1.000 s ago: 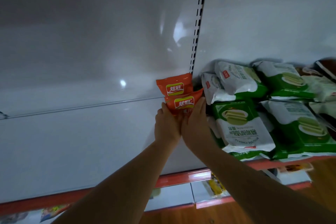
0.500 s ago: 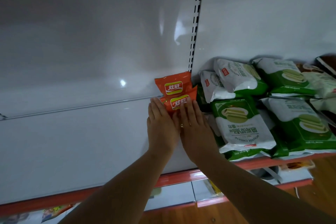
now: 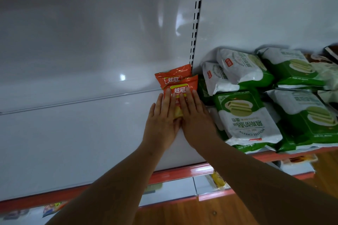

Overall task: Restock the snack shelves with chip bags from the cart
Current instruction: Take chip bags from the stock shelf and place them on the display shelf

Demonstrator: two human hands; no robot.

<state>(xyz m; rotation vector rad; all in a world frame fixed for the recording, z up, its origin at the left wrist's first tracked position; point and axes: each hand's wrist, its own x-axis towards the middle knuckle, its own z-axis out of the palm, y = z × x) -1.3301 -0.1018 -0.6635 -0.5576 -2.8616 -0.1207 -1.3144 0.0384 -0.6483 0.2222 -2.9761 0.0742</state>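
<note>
Two orange chip bags lie on the white shelf (image 3: 82, 133), one behind the other, against the back panel. The front chip bag (image 3: 180, 88) lies flat under both my hands. My left hand (image 3: 162, 117) rests on its left half with straight fingers. My right hand (image 3: 194, 115) presses its right half, fingers flat and together. The rear chip bag (image 3: 172, 75) stands a little higher, touching the slotted upright. The lower part of the front bag is hidden by my palms.
Green and white bread bags (image 3: 245, 115) are piled on the shelf right of the chip bags, some stacked. The shelf has a red front edge (image 3: 179, 171). Lower shelves with small packets (image 3: 217, 181) show below, above a wooden floor (image 3: 201, 213).
Both hands have gone from gripping the front bag's lower edge to lying flat on top of it. The front bag now lies flatter and further back beside the rear bag.
</note>
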